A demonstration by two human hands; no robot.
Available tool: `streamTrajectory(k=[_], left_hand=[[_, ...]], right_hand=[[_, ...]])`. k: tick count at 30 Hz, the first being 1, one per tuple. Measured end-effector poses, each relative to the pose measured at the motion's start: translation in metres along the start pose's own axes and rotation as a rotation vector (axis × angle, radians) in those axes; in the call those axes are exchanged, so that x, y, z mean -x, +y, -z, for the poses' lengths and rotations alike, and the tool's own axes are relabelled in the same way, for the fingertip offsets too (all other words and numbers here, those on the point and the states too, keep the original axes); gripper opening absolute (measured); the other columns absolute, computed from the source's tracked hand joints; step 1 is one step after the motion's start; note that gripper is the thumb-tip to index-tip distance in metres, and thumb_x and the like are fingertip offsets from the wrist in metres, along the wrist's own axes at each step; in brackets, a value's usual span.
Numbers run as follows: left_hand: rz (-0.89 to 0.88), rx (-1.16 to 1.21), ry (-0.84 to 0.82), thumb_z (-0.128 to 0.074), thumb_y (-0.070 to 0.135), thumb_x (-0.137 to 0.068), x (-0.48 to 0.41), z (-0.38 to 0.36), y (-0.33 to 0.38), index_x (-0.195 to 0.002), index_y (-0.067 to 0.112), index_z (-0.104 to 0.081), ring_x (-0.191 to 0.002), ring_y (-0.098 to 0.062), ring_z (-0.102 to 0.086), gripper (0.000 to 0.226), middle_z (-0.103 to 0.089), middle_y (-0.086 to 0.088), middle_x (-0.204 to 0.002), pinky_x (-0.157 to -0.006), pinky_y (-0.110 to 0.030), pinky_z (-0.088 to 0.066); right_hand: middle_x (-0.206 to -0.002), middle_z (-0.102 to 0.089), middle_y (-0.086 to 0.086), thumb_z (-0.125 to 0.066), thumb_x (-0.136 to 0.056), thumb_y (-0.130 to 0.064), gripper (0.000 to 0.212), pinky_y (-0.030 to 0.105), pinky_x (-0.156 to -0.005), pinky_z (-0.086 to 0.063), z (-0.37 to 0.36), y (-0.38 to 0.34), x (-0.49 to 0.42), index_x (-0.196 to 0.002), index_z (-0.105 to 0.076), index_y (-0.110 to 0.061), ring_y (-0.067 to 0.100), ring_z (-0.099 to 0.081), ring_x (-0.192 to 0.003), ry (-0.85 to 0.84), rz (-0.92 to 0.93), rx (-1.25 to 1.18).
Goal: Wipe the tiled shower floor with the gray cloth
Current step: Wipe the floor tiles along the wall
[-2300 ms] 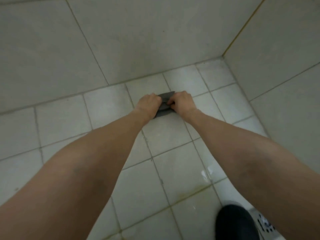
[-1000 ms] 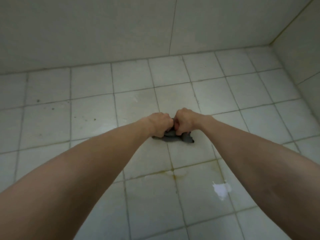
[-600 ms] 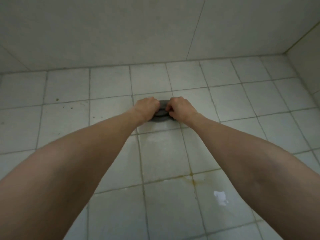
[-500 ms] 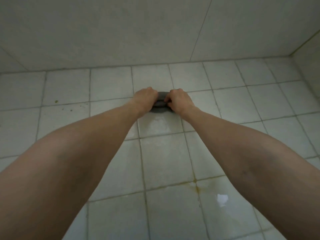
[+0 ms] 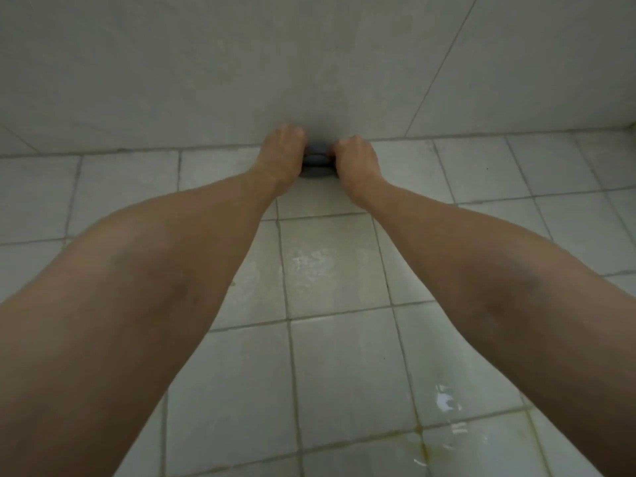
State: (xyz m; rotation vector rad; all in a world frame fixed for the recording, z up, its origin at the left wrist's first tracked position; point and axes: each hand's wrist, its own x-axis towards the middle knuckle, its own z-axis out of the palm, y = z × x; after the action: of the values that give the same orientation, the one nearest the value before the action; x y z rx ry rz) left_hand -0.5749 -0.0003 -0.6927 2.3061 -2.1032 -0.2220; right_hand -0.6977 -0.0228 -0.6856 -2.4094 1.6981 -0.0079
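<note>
Both the left hand (image 5: 282, 156) and right hand (image 5: 354, 160) pinch the gray cloth (image 5: 318, 161) at twelve o'clock by the wall (image 5: 241, 63). Nearer floor (image 5: 344, 356) shows wet streaks; much looks unwiped.

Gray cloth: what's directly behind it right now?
Behind the bunched gray cloth rises the pale tiled wall, meeting the floor. Left hand and right hand cover its ends.
</note>
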Motion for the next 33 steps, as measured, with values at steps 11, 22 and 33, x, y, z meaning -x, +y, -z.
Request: streamTrajectory(k=[11,22,33], left_hand=[[0.031,-0.123,-0.115,-0.051,0.003,-0.089,0.038,0.012,0.018,-0.12,-0.005,-0.056,-0.116,-0.039,-0.055,0.032,-0.056,-0.026,-0.125,-0.095,-0.041,-0.046],[-0.035,-0.18,-0.28,-0.055,0.01,-0.086,0.174,0.013,0.008,-0.114,0.001,-0.06,-0.106,-0.038,-0.06,0.03,-0.06,-0.022,-0.116,-0.085,-0.04,-0.05],[-0.238,-0.118,-0.565,-0.064,0.019,-0.077,0.287,0.008,-0.024,-0.1,0.019,-0.07,-0.095,-0.029,-0.064,0.024,-0.069,-0.011,-0.102,-0.071,-0.028,-0.045]], right_hand=[[-0.127,-0.056,0.022,-0.035,-0.098,-0.001,0.031,0.036,-0.098,-0.04,0.0,-0.013,0.045,-0.122,-0.053,0.002,0.033,-0.052,-0.121,-0.009,0.006,-0.028],[-0.128,-0.054,0.019,-0.048,-0.094,-0.006,0.032,0.036,-0.098,-0.043,-0.002,-0.048,0.158,-0.123,-0.057,0.0,0.034,-0.054,-0.119,-0.235,0.256,0.1],[-0.078,-0.069,0.008,-0.083,-0.069,-0.016,0.023,0.025,-0.062,-0.055,-0.012,-0.082,0.239,-0.089,-0.072,-0.011,0.023,-0.071,-0.071,-0.776,0.332,0.008]])
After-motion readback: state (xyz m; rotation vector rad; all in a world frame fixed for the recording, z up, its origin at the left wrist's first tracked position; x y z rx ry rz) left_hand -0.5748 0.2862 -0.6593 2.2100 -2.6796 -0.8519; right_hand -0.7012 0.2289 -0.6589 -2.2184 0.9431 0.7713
